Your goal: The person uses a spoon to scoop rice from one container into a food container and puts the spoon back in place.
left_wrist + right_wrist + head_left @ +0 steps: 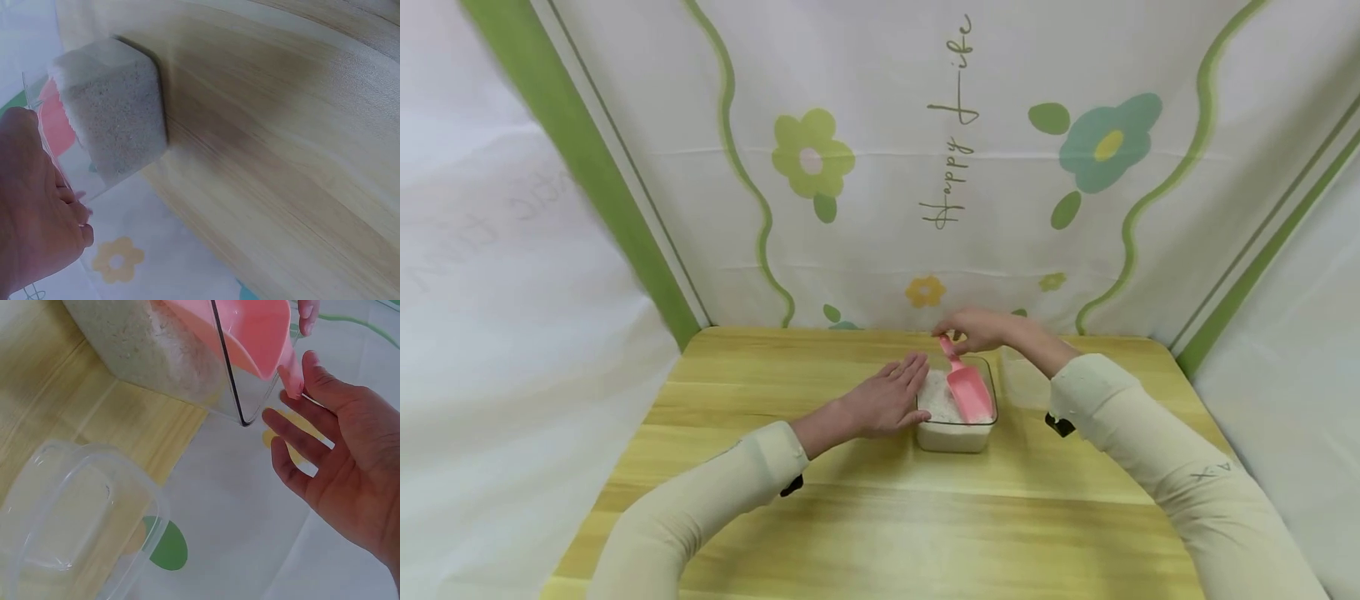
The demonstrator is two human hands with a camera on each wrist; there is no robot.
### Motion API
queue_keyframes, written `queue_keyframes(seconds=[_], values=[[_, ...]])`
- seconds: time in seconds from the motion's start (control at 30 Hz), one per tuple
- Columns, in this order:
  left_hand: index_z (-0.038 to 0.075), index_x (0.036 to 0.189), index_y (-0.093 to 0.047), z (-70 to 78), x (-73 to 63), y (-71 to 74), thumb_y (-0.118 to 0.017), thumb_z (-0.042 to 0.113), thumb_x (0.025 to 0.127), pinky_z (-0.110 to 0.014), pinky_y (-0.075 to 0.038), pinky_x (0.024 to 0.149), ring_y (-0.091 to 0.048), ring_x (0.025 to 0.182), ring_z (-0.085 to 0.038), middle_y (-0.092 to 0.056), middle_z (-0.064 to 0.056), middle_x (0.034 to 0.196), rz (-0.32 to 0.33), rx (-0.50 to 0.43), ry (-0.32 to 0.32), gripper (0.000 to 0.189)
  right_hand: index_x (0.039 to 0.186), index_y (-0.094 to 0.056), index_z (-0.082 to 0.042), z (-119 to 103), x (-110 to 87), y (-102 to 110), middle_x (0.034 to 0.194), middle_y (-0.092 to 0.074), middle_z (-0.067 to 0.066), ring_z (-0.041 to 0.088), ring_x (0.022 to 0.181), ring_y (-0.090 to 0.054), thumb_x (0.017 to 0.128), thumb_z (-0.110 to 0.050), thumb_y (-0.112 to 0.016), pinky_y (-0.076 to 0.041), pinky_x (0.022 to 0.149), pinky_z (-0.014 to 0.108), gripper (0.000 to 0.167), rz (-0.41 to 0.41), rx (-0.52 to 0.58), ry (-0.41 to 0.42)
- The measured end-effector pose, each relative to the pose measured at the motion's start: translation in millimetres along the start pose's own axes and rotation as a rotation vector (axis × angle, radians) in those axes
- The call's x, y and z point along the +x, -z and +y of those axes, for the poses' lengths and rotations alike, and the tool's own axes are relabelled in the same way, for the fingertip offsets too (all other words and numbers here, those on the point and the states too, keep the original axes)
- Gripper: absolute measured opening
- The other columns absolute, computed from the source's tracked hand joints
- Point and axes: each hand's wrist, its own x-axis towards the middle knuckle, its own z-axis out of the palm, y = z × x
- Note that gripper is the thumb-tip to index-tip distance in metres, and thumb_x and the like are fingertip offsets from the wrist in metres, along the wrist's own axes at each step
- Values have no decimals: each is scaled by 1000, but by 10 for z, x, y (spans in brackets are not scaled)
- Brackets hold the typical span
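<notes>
Sideways "Happy Life" (953, 111) beyond pink scoop (970, 393)

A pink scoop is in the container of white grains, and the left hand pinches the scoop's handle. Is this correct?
No: in the head view, the right hand, not the left hand, pinches the handle. The pink scoop is in the container of white grains.

1. You are facing a white cloth wall (872, 75) bearing printed flowers (811, 161), green wavy lines (727, 87) and "Happy Life" lettering (955, 108).
2. White side panels (497, 375) with green bands (580, 171) are flanking you.
3. The wooden table (940, 542) before you is showing a pale sheen.
</notes>
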Motion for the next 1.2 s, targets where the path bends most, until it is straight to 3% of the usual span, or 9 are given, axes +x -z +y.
queue_keyframes(seconds=[0.1, 0.23, 0.37, 0.53, 0.7, 0.9, 1.1, 1.2], values=[[0, 160, -6, 20, 8, 1, -20, 58, 106, -41, -19, 125, -2, 157, -27, -2, -17, 168, -15, 6, -3, 81, 112, -66, 2, 41, -17, -7, 103, -68, 13, 24, 90, -66, 95, -11, -68, -55, 80, 37, 22, 2, 29, -8], [0, 160, -6, 35, 3, 14, -20, 58, 106, -41, -20, 125, -3, 157, -27, -2, -17, 168, -23, 7, 4, 80, 92, -62, -4, 51, -65, 65, 80, -58, 4, 13, 72, -50, 93, -14, -71, -43, 67, 29, 14, 11, 80, -67], [-1, 160, -7, 36, 0, 18, -20, 57, 106, -41, -20, 125, -4, 157, -28, -4, -18, 168, -21, 1, 5, 80, 86, -56, -5, 31, -167, 184, 74, -51, 1, 12, 67, -45, 92, -16, -73, -38, 65, 28, 20, 2, 138, -106], [-1, 159, -9, 59, 14, 1, -20, 57, 106, -42, -22, 124, -7, 156, -30, -6, -19, 168, -7, 32, -6, 80, 84, -53, -6, -117, -382, 310, 69, -56, 3, 16, 66, -67, 93, -12, -71, -46, 62, 29, 21, -58, 245, -112], [-1, 159, -10, 86, 0, -8, -19, 58, 106, -41, -22, 125, -9, 156, -29, -8, -18, 168, -9, 67, 1, 81, 88, -69, -5, -296, -584, 382, 72, -71, 2, 9, 63, -68, 93, -6, -68, -52, 60, 26, 5, -78, 218, -40], [-1, 159, -11, 64, -3, 32, -20, 58, 105, -41, -21, 125, -8, 156, -29, -7, -18, 168, -19, 104, -3, 81, 86, -79, -8, -424, -783, 457, 80, -75, -2, 3, 69, -61, 88, -1, -72, -52, 65, 22, 10, 51, 91, 41], [-2, 159, -11, 37, 15, 72, -21, 59, 105, -42, -23, 124, -9, 156, -30, -7, -19, 168, -21, 98, -12, 82, 89, -80, -5, -451, -926, 457, 82, -77, 1, 5, 70, -64, 86, -1, -74, -53, 64, 23, 8, 235, 23, 1], [-2, 159, -12, 19, 21, 75, -22, 59, 105, -42, -23, 124, -10, 156, -31, -9, -20, 167, -21, 100, -17, 82, 89, -80, -5, -414, -936, 401, 82, -76, 2, 7, 69, -64, 85, 0, -74, -53, 64, 25, 8, 267, -24, -4]])
